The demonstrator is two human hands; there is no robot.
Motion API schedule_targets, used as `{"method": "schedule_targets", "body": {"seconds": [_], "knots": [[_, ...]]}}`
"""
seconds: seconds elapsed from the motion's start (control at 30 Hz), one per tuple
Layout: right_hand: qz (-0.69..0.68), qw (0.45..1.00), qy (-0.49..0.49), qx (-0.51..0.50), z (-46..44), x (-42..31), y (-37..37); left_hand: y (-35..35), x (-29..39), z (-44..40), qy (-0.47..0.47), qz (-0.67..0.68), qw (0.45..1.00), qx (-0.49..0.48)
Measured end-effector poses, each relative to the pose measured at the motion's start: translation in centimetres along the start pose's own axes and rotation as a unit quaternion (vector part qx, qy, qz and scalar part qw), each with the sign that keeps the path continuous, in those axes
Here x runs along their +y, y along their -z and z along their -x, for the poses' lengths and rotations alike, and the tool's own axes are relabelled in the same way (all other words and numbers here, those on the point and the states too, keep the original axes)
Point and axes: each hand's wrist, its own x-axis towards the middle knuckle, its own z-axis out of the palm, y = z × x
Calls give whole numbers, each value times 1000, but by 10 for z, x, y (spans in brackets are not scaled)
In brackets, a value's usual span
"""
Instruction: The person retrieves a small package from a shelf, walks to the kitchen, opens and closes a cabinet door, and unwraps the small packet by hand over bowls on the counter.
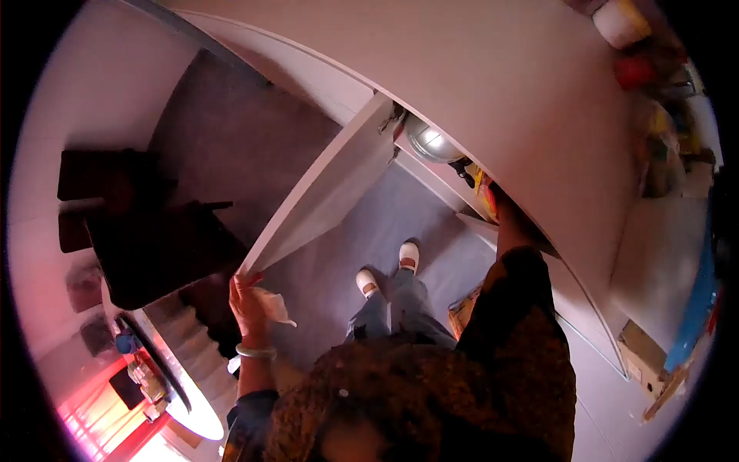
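My left hand (249, 308) is at the outer end of an open white cabinet door (327, 181), its fingers on the edge. A crumpled white tissue or cloth (275, 306) shows beside the palm, held in the same hand. My right arm reaches down into the cabinet under the white countertop (493, 85); the right hand (506, 212) is mostly hidden by the counter edge and shadow, so its fingers do not show. Next to it is a red and yellow packet (486, 192). A shiny round metal pot or lid (433, 142) sits farther along inside the cabinet.
A dark chair (154, 239) stands at the left. Below it, a pale round-ended table (202, 412) holds small items. A cardboard box (464, 312) is on the floor by my legs. Another box (643, 358) and blurred goods are at the right.
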Motion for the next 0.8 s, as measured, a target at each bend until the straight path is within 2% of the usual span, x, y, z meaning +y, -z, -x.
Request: {"method": "schedule_targets", "body": {"seconds": [0.27,0.5,0.63,0.8], "knots": [[-1,1000,6,-25,-31,-3,-17,-5,5,17,-14,-16,1000,16],[-6,999,7,-35,-54,-1,-26,-3,-1,17,41,25,998,29],[-15,999,3,-32,-58,-1,-19,-10,6,18,20,-7,999,32],[-42,999,-2,-10,-37,2,11,-6,1,16,-7,22,1000,-6]]}}
